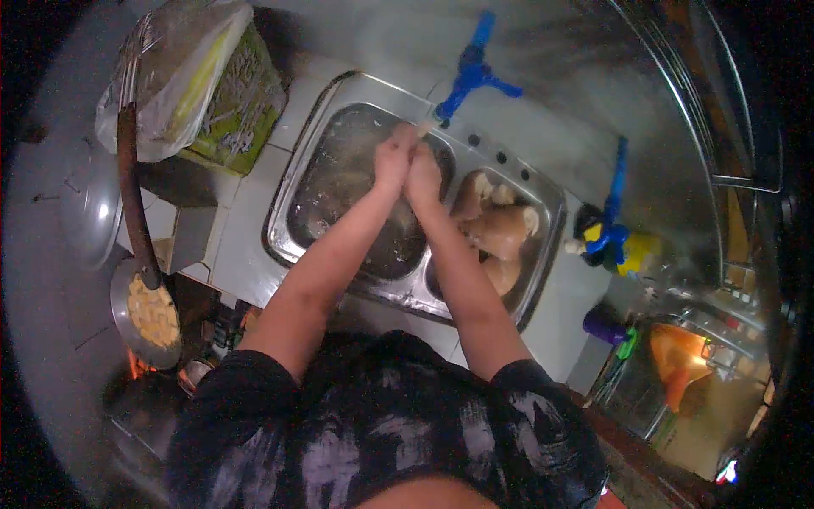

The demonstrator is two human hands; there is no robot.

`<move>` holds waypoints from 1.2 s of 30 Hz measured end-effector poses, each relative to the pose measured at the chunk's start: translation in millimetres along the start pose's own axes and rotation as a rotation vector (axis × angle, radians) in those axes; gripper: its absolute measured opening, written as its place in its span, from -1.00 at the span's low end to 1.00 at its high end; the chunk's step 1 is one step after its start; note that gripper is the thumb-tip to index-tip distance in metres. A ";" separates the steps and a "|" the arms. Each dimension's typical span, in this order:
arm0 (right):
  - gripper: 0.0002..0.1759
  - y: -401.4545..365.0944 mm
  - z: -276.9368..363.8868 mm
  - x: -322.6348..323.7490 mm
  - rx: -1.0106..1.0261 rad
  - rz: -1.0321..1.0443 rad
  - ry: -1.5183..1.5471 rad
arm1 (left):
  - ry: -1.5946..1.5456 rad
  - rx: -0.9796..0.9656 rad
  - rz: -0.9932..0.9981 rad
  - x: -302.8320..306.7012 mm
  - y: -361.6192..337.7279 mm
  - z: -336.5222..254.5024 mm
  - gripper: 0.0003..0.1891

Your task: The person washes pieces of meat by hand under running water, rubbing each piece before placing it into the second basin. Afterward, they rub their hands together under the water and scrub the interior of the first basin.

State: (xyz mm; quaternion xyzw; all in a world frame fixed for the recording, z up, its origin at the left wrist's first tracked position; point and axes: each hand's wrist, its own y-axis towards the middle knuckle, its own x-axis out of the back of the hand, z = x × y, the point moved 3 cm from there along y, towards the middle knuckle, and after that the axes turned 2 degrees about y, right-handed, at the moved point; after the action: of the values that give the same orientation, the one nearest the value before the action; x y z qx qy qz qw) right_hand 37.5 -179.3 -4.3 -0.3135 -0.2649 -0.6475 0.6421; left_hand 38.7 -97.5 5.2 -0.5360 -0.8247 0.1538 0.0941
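My left hand (393,161) and my right hand (423,176) are pressed together under the blue tap (467,78), over the left basin of a steel double sink (284,225). Both hands look closed; what they hold, if anything, is hidden. A small pale patch shows by the fingertips, too blurred to name. Cloudy water (339,191) stands in the left basin, with dim shapes under it. In the right basin lie several raw chicken pieces (500,231), beside my right forearm.
A green basket (242,127) with a plastic bag stands on the left counter. Below it, a pan (153,314) of yellowish food sits near a glowing burner. A second blue tap (617,182), a yellow-labelled bottle (640,253) and a purple cup (604,325) are at the right.
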 end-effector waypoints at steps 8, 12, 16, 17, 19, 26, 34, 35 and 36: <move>-0.59 0.1 4.8 -9.6 0.009 -0.068 0.128 | -0.045 0.017 0.076 6.8 12.8 10.4 -0.52; -0.51 1.1 -1.4 -13.4 -0.005 -0.053 0.120 | 0.006 -0.129 0.032 6.7 11.4 16.7 -0.55; -0.57 2.0 4.9 -4.3 -0.082 0.008 0.141 | 0.075 -0.118 0.013 12.1 4.8 11.8 -0.56; -0.62 0.7 10.3 0.8 -0.018 0.001 0.030 | -0.017 -0.054 0.047 13.6 13.1 22.7 -0.56; -0.66 -0.7 14.9 4.9 0.045 -0.009 -0.080 | -0.109 0.009 0.082 16.8 8.5 14.3 -0.56; -0.69 -4.9 -10.0 8.4 0.108 -0.058 0.006 | -0.368 0.081 0.040 24.5 8.5 12.0 -0.63; -0.56 -3.7 17.4 23.1 -0.083 -0.008 0.085 | -0.278 0.018 0.062 25.3 13.2 0.0 -0.62; -0.57 3.5 12.0 14.7 0.011 -0.064 0.064 | -0.224 0.013 0.139 23.5 11.5 -0.4 -0.60; -0.57 7.3 11.0 11.2 0.106 -0.120 0.043 | -0.171 0.006 0.215 22.2 9.0 -3.8 -0.58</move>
State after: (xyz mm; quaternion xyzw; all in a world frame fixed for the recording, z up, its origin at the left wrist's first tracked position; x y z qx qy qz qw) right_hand 45.8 -178.8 11.0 -0.2485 -0.3035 -0.6765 0.6233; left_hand 38.5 -73.3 5.4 -0.6058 -0.7672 0.2104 0.0080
